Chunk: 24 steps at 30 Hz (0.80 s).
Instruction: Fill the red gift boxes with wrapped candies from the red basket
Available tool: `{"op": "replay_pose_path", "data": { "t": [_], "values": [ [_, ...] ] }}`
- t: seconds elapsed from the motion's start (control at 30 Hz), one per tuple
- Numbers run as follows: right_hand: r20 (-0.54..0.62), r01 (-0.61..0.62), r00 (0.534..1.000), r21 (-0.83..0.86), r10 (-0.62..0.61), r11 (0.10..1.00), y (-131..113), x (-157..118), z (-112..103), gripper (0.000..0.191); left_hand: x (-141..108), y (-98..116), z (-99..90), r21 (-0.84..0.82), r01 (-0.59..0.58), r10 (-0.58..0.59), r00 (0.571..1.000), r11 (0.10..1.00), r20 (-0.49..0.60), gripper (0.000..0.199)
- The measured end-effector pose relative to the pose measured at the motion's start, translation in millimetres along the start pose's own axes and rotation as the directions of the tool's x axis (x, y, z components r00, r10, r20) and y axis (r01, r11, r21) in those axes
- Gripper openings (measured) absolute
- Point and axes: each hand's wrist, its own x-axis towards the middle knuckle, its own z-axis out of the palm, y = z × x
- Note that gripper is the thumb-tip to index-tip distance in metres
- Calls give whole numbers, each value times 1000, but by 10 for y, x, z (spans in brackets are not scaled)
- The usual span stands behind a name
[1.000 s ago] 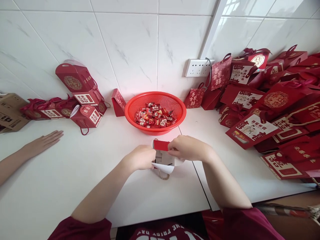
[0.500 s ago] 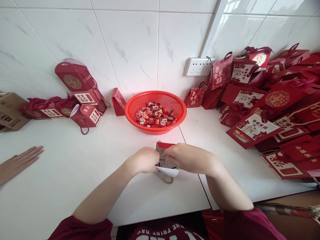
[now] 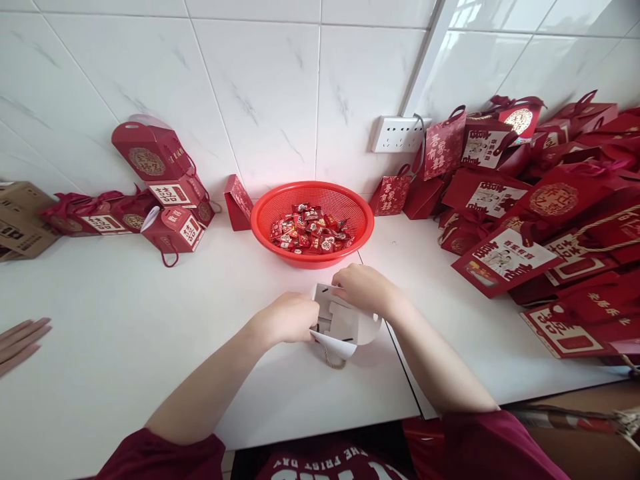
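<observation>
In front of me on the white table stands an open paper gift box [image 3: 345, 323], its pale inside facing up and its flaps spread. Short black cord ends show inside it, and a twisted tan cord handle hangs at its near side. My left hand [image 3: 291, 319] is closed on the box's left wall, some fingertips hidden inside. With fingers curled over the far right edge, my right hand [image 3: 367, 288] grips the box there. Behind the box, a red plastic basket [image 3: 313, 261] holds many small red-wrapped candies [image 3: 313, 230].
Finished-looking red gift boxes [image 3: 545, 200] are piled along the right. More red boxes [image 3: 173, 193] are stacked at left, beside a brown carton [image 3: 25, 220]. Another person's hand [image 3: 23, 343] rests at the left edge. A power socket [image 3: 400, 135] is on the tiled wall.
My right hand has come out of the box's middle and moved to its far right edge, baring the inside and a right flap. The other person's hand has drawn back left.
</observation>
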Motion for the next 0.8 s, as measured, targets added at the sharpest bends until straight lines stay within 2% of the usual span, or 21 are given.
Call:
{"op": "replay_pose_path", "data": {
  "t": [0.13, 0.17, 0.23, 0.3, 0.37, 0.43, 0.53, 0.57, 0.6, 0.67, 0.73, 0.8],
  "values": [
    [54, -58, 997, -47, 61, 997, -15, 43, 17, 29, -65, -186, -77, 1, 106, -105, 992, 994, -69, 13],
    [63, -72, 995, -54, 75, 996, -19, 41, 15, 30, -96, -243, -107, 2, 132, -132, 987, 991, -88, 14],
    [78, -92, 992, -58, 97, 994, -26, 31, 6, 31, -175, -344, -176, -36, 144, -147, 981, 989, -129, 32],
    [91, -101, 990, -49, 105, 994, -33, 20, -10, 31, -271, -410, -247, -128, 82, -103, 979, 988, -174, 45],
    [107, -100, 989, -25, 103, 995, -37, 8, -30, 29, -372, -430, -312, -218, 10, -63, 970, 976, -236, 48],
    [132, -98, 987, 10, 96, 995, -42, -4, -51, 28, -463, -394, -365, -242, 9, -87, 945, 970, -314, 41],
    [166, -99, 982, 60, 88, 993, -60, -26, -76, 28, -539, -235, -408, -194, 159, -231, 863, 968, -449, 23],
    [174, -101, 981, 71, 87, 992, -70, -33, -81, 29, -542, -163, -408, -169, 226, -280, 839, 959, -467, 23],
    [182, -103, 980, 80, 87, 991, -80, -38, -85, 29, -532, -90, -399, -141, 286, -319, 830, 948, -458, 27],
    [197, -108, 976, 92, 88, 990, -99, -45, -88, 30, -482, 32, -355, -93, 364, -372, 853, 927, -366, 39],
    [215, -115, 972, 97, 92, 989, -110, -45, -89, 30, -403, 86, -288, -88, 395, -404, 881, 914, -244, 44],
    [234, -121, 968, 99, 95, 988, -114, -42, -90, 29, -318, 59, -221, -146, 393, -414, 897, 908, -154, 41]
  ]
}}
